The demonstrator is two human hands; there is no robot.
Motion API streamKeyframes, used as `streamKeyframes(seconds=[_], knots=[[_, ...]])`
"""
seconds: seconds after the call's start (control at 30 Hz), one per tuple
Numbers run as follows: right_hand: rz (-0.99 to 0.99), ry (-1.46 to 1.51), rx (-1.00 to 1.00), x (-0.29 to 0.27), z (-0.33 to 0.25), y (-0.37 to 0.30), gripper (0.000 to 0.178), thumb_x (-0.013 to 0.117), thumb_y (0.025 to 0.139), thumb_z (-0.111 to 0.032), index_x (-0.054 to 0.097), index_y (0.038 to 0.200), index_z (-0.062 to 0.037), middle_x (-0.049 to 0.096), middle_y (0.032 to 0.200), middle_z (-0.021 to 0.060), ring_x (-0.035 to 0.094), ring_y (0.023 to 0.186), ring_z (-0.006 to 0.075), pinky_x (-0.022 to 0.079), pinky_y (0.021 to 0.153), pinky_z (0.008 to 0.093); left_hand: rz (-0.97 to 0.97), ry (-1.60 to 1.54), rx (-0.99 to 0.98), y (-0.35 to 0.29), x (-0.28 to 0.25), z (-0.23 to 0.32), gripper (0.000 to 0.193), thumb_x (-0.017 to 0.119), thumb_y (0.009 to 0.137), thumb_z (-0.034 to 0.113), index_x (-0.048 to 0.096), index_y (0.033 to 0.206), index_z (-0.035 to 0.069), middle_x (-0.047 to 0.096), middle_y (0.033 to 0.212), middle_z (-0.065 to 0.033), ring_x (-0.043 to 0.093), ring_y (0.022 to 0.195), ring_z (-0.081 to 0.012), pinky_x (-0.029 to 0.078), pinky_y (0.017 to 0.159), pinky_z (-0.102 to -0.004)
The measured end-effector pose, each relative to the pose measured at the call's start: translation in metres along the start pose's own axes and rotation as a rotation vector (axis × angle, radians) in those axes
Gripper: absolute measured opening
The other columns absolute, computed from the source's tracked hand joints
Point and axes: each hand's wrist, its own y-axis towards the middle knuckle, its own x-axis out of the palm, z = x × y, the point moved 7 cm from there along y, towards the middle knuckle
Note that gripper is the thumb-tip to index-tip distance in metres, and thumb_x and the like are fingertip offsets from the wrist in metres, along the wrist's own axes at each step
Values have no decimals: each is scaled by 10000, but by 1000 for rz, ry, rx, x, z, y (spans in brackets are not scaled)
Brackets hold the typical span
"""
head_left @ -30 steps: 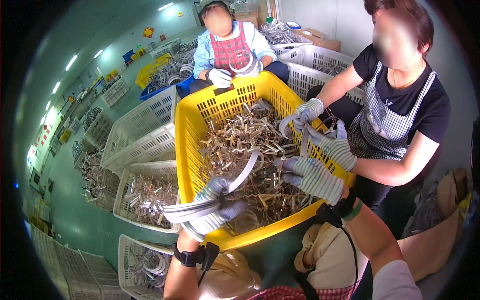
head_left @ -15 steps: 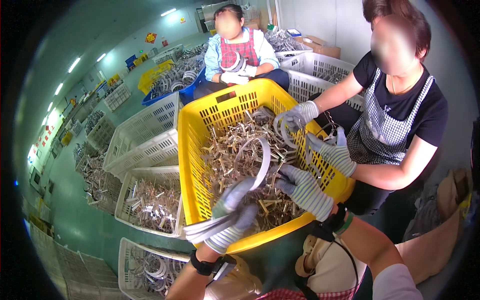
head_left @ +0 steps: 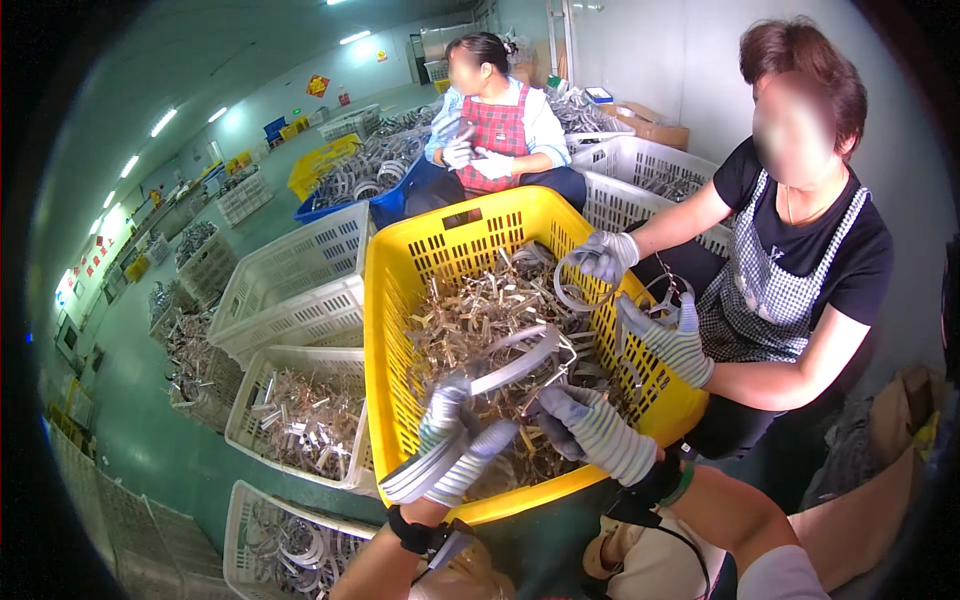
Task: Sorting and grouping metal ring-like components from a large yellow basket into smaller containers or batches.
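My left hand (head_left: 455, 440), in a striped glove, is closed round a bundle of curved grey metal bands (head_left: 425, 475). A single metal band (head_left: 515, 365) reaches from its fingertips toward the right, over the pile. At that band's far end hangs a thin angled metal piece (head_left: 565, 362). My right hand (head_left: 595, 430), gloved alike, pinches at the lower end of this piece; its fingertips partly hide the grip. Both hands are above the near part of a yellow basket (head_left: 540, 497) full of small tangled metal pieces (head_left: 475, 315).
Across the basket at right, a co-worker's gloved hands (head_left: 660, 325) hold curved bands over its rim. Another co-worker (head_left: 500, 130) sits behind it. White crates (head_left: 290, 285) stand at left, some with metal parts. A cardboard box (head_left: 650, 125) lies at the back.
The single band has tipped from upright to nearly level. My right hand has moved slightly left, to the metal piece at its end. The far co-worker's head has turned and their hands have parted.
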Motion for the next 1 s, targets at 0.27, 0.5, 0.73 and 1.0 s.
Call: streamKeyframes(seconds=[0.27, 0.5, 0.73, 1.0], knots=[[110, -165, -152, 4, -15, 3, 206, 617, 871, -292, 589, 989, -126, 466, 643, -86, 354, 463, 13, 273, 396, 179, 40, 612, 486, -5, -5, 11, 462, 728, 738, -1, 525, 1140, 102, 569, 1087, -70, 541, 823, -110, 458, 696, -242], [-14, -68, 34, 0, -14, -7, 270, 553, 901, -360, 597, 957, -100, 486, 601, -42, 416, 421, 49, 298, 372, 200, 50, 495, 206, 13, -33, -7, 880, 772, 625, 55, 327, 1381, 113, 507, 1193, -44, 560, 974, -163, 490, 789, -283], [-280, 230, 156, 10, 14, 1, 391, 485, 924, -447, 603, 1024, -88, 384, 531, -54, 326, 378, 53, 243, 342, 210, 153, -5, -110, 17, -12, -9, 776, 753, 625, -4, 425, 1303, 180, 488, 1243, -62, 528, 1038, -175, 491, 766, -250], [-173, 68, 136, 7, 9, 0, 380, 512, 915, -439, 602, 1004, -80, 455, 541, -33, 377, 379, 71, 274, 337, 224, 99, 681, 328, 2, -25, 12, 367, 807, 638, 74, 599, 940, 98, 596, 854, 1, 502, 621, -86, 410, 565, -210]])
